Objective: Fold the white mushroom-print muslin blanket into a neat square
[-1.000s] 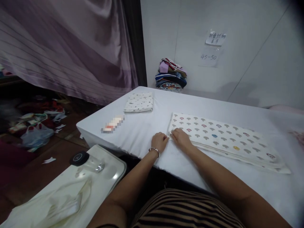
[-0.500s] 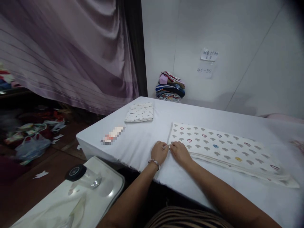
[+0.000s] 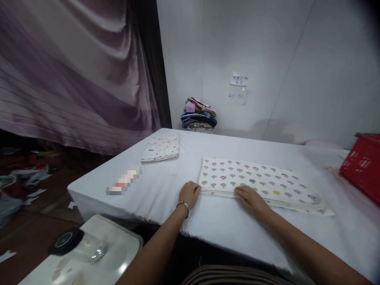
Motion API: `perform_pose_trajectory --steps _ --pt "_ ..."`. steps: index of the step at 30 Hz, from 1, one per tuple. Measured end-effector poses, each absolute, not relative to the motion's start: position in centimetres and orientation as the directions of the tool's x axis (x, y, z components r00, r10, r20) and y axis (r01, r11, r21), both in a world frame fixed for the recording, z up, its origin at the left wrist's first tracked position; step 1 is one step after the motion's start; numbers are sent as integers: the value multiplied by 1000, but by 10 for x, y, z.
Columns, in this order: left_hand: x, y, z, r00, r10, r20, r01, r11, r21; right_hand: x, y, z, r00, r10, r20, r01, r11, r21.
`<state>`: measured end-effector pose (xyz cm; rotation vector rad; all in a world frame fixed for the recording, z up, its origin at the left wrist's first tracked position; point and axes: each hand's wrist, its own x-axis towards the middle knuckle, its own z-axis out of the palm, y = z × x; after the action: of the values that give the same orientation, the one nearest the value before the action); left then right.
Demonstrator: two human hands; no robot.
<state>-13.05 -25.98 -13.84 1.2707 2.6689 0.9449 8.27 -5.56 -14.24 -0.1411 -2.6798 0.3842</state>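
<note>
A folded cream cloth (image 3: 234, 174) printed with mushrooms lies lengthwise on the white-covered table (image 3: 154, 186). Its near left corner is pinched in my left hand (image 3: 189, 193), and a silver bracelet circles that wrist. My right hand (image 3: 252, 201) grips the near folded edge, a little to the right of the left hand; its thumb is mostly hidden. Farther back on the left rests a smaller folded white cloth (image 3: 162, 148) with a tiny print, apart from both hands.
A pixelated flat item (image 3: 124, 181) lies near the table's left edge. Below left, a clear jar with a black lid (image 3: 67, 240) lies on a white stand (image 3: 118, 237). Folded fabrics (image 3: 198, 114) are stacked by the wall; a red basket (image 3: 363, 168) is at right.
My right hand has moved right along the cloth's near edge, away from my left hand, which is now at the corner. The view has turned right, bringing in the red basket.
</note>
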Motion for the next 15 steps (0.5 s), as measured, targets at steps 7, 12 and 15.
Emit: perform_pose_trajectory --steps 7,12,15 --pt "-142 -255 -143 -629 753 191 718 470 514 243 46 -163 -685 629 368 519 775 -360" --pt "-153 -248 -134 -639 761 113 710 528 466 273 53 -156 -597 717 360 637 696 -332" --pt "-150 -232 -119 -645 759 92 732 578 360 254 52 -150 -600 703 382 659 705 -261"
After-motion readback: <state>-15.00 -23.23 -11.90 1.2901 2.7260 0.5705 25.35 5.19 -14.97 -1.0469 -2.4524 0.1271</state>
